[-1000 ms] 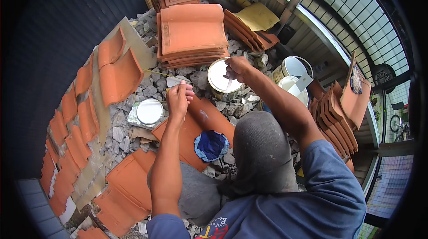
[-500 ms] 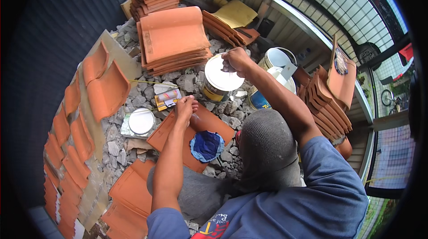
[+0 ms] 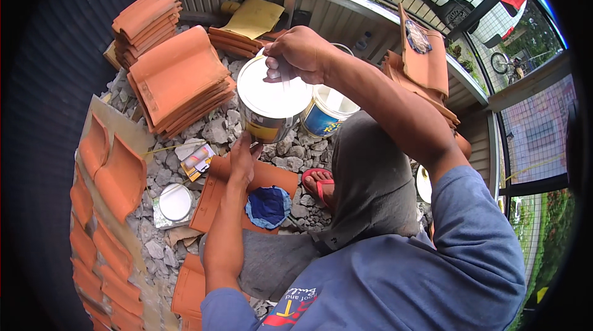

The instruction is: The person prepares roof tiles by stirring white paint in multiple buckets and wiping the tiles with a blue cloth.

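Right grip [image 3: 299,57] clasps white-lidded paint can [image 3: 272,97] from above; left grip [image 3: 243,163], closure unclear, touches base, likely steadying.

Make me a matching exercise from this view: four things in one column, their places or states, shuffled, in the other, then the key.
Things
1. Dark blue cloth
2. Lidded bucket
3. Flip-flop
4. Yellow sheet

Places or states
A. Red, worn on a foot
B. On stacked tiles near the corrugated wall
C. Right hand over its lid, left hand at its base
D. On an orange tile among rubble

Pairs: 1-D, 2-C, 3-A, 4-B
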A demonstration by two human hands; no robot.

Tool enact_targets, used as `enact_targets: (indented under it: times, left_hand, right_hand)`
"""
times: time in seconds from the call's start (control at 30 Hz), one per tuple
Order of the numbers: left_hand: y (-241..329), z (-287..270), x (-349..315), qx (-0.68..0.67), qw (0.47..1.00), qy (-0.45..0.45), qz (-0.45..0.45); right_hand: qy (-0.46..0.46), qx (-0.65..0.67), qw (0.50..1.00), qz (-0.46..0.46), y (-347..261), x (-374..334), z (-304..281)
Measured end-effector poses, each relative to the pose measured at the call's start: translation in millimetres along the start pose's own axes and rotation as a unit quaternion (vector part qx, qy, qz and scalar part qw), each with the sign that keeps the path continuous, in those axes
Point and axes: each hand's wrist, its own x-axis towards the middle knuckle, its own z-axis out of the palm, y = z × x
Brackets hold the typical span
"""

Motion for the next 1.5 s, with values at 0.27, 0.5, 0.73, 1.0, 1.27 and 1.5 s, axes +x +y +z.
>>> enact_targets:
  times: [0.27, 0.5, 0.73, 1.0, 1.27, 1.5]
  left_hand:
    - [12, 11, -2, 0.052, 0.997, -0.047, -0.012]
    - [9, 32, -2, 0.046, 0.997, -0.061, 0.006]
    - [15, 50, -7, 0.078, 0.996, -0.039, 0.000]
    - [20, 73, -20, 0.121, 0.993, -0.010, 0.012]
    - [25, 80, -33, 0.143, 0.989, 0.011, 0.024]
    - [35, 89, -44, 0.136, 0.990, 0.012, 0.035]
  right_hand:
    - [0.000, 0.025, 0.999, -0.028, -9, -25, -11]
    - [0.007, 0.015, 0.999, -0.039, -10, -34, -37]
    - [0.014, 0.043, 0.998, -0.032, -4, -35, -74]
    - [0.035, 0.035, 0.999, -0.023, -4, -31, -111]
    - [0.021, 0.015, 0.999, -0.033, -4, -24, -124]
    - [0.017, 0.031, 0.999, -0.030, -5, -21, -128]
